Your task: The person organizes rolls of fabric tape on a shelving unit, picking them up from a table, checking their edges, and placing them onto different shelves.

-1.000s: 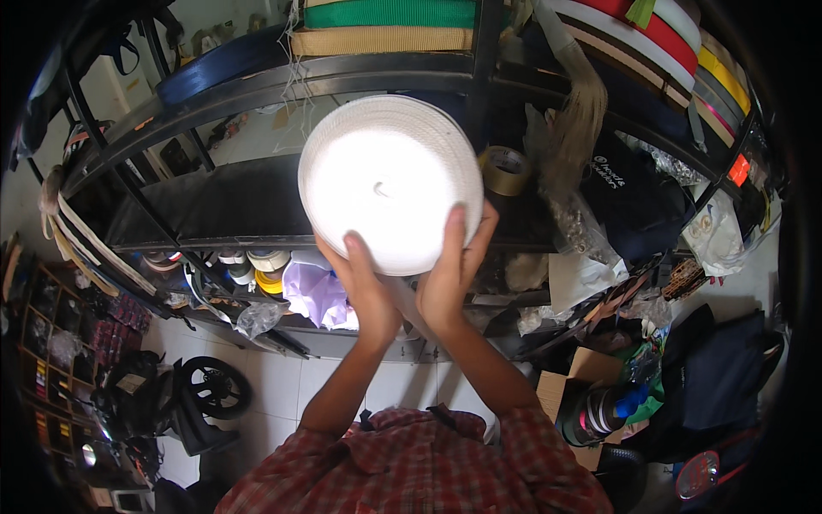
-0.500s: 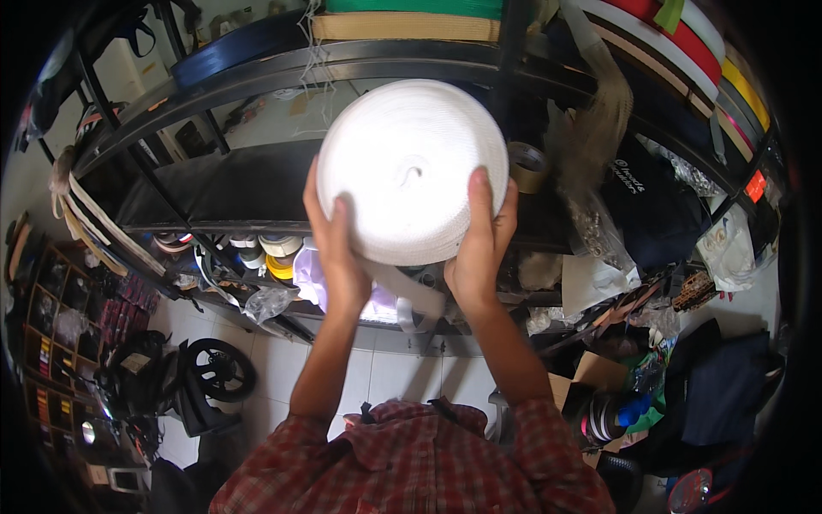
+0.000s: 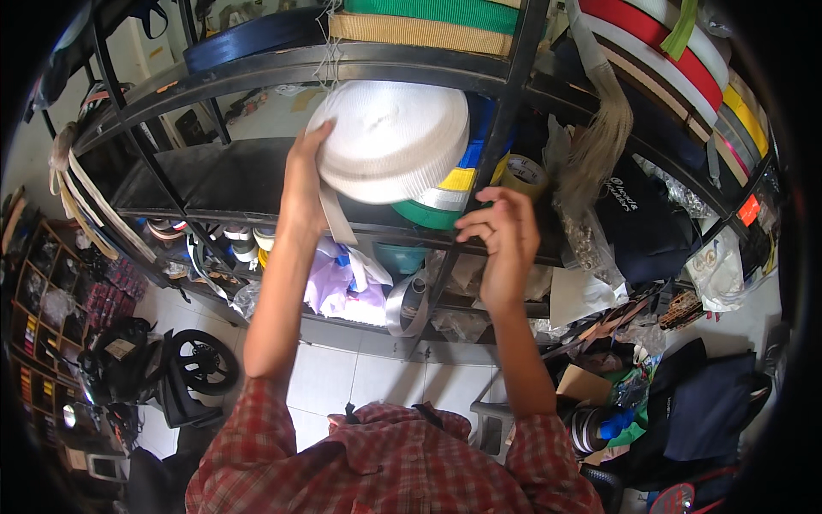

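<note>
Resting on top of a stack of coloured webbing rolls (image 3: 445, 201) on the middle shelf, the big white webbing roll (image 3: 390, 137) sits tilted, its near edge hanging out past the dark metal shelf rail (image 3: 257, 218); left hand (image 3: 304, 184) is pressed flat against its left rim, fingers spread, not gripping around it; right hand (image 3: 501, 231) is off the roll, hanging loosely curled and empty just below the stack, well apart from the left. Risk one: only one palm steadies a wide, floppy coil on an uneven pile; if that hand eases off, the roll could tip forward off the shelf. Risk two: a loose white tail (image 3: 336, 218) dangles from the roll over the rail; it could snag or start the coil unwinding. Risk three: upright post (image 3: 505, 94) crowds the right side, so pushing deeper may jam the roll or shove the tape roll (image 3: 524, 176) beside it.
</note>
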{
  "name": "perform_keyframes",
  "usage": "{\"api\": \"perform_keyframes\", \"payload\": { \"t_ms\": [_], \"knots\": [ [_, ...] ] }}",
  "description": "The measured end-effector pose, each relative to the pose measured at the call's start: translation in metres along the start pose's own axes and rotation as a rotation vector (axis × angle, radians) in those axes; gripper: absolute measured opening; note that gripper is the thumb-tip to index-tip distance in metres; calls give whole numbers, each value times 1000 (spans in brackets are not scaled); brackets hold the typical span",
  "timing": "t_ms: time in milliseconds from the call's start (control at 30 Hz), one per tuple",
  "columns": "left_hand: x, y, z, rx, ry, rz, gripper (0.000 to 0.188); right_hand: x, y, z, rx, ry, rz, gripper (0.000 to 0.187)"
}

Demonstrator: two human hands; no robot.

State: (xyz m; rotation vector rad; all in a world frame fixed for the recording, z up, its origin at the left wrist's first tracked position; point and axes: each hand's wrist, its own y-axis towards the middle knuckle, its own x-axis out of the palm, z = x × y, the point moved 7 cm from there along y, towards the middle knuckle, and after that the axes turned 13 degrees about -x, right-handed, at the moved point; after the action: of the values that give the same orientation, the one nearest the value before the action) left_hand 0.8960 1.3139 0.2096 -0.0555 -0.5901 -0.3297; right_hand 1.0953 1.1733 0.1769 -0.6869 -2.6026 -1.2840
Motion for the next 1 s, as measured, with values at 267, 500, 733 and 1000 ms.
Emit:
{"api": "perform_keyframes", "payload": {
  "t_ms": [267,500,733,1000],
  "knots": [
    [51,90,13,-47,198,-92,35,-46,86,8,-136,-270,82,27],
    [79,124,7,7,348,-180,31,-24,124,28,-178,-263,-24,33],
    [84,128,1,228,604,-173,31,-31,117,48,-339,-335,-23,34],
    [85,130,-29,-64,262,-183,54,-30,121,44,-434,-596,66,31]
  ]
}}
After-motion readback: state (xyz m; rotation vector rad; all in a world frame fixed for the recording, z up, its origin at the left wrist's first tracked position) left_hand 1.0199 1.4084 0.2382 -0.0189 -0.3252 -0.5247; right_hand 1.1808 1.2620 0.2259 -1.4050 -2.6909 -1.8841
